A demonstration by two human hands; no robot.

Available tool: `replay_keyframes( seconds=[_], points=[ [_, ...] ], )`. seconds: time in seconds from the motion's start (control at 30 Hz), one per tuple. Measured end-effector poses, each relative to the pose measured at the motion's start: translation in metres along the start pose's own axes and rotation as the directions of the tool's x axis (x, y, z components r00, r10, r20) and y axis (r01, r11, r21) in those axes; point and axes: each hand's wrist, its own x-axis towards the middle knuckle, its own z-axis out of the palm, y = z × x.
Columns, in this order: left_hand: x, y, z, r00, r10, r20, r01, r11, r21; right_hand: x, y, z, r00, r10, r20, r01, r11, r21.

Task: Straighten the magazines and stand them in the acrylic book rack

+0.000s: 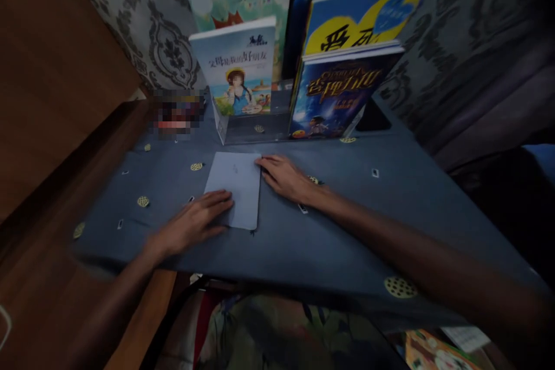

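Observation:
A thin pale blue-grey notebook with rounded corners lies closed on the cloth-covered table, a small mark on its cover. My left hand rests flat over its lower left part, fingers stretched out and the thumb apart. At the upper right corner, my right hand has its fingertips and thumb drawn together on the notebook's edge. How far the thumb reaches under that edge is hidden.
Behind the notebook, a clear stand holds several books, among them a girl-cover book and a dark blue book. A dark flat object lies right of it. A blurred reddish item sits back left. Patterned curtains hang behind.

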Motion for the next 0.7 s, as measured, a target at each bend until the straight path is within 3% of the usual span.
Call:
replay_keyframes(
  seconds=[0.13, 0.3, 0.53, 0.7],
  points=[
    [0.006, 0.011, 0.008, 0.996, 0.041, -0.084, -0.033, 0.994, 0.102, 0.011, 0.007, 0.012, 1.0, 0.01, -0.006, -0.01, 0.999, 0.032],
    [0.006, 0.015, 0.006, 0.982, 0.129, -0.135, -0.109, 0.983, 0.151, 0.002, 0.0, 0.012, 1.0, -0.012, -0.023, 0.014, 0.998, 0.066],
    [0.006, 0.016, -0.003, 0.975, 0.174, -0.136, -0.152, 0.976, 0.158, -0.021, -0.029, 0.005, 0.999, -0.034, -0.018, 0.036, 0.99, 0.136],
    [0.004, 0.017, -0.002, 0.976, 0.173, -0.136, -0.144, 0.969, 0.199, -0.039, -0.054, 0.001, 0.998, -0.047, 0.031, 0.044, 0.995, 0.085]
  ],
)
